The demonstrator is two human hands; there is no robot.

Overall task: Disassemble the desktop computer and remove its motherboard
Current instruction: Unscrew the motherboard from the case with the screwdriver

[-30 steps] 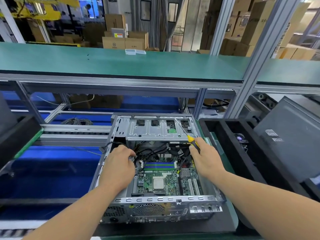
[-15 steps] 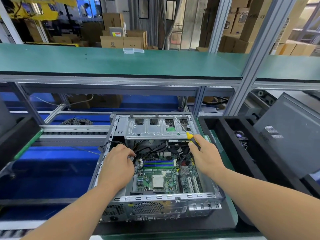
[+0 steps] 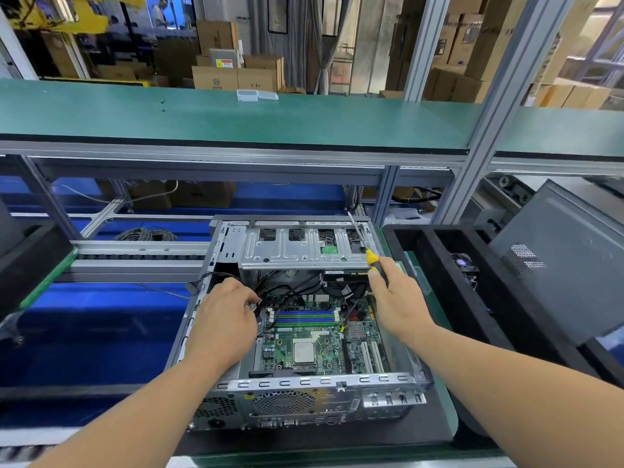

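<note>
The left hand [image 3: 224,319] is inside the left part of the open computer case [image 3: 297,390]. Its fingers [image 3: 248,297] are bent and pinch a bunch of black cables [image 3: 287,292] near the far left corner of the motherboard [image 3: 324,339]. The left arm comes up from the bottom left, and the back of the hand faces up. The case lies flat on a dark mat [image 3: 435,430] at the near edge of the desk, with its top side off. The green motherboard lies flat on the floor of the case. It has blue and green slots across it and a square silver chip [image 3: 303,352] near its middle. A silver metal drive cage [image 3: 304,251] sits across the far end of the case, above the cables. The right hand [image 3: 398,304] is over the right side of the case. Its fingers are curled round a screwdriver [image 3: 369,256] with a black and yellow handle. The thin metal tip points up and away, over the far right corner of the cage. The right arm comes in from the bottom right. On the right of the case stands a black tray [image 3: 439,285], and a gray panel [image 3: 560,261] leans in it.
</note>
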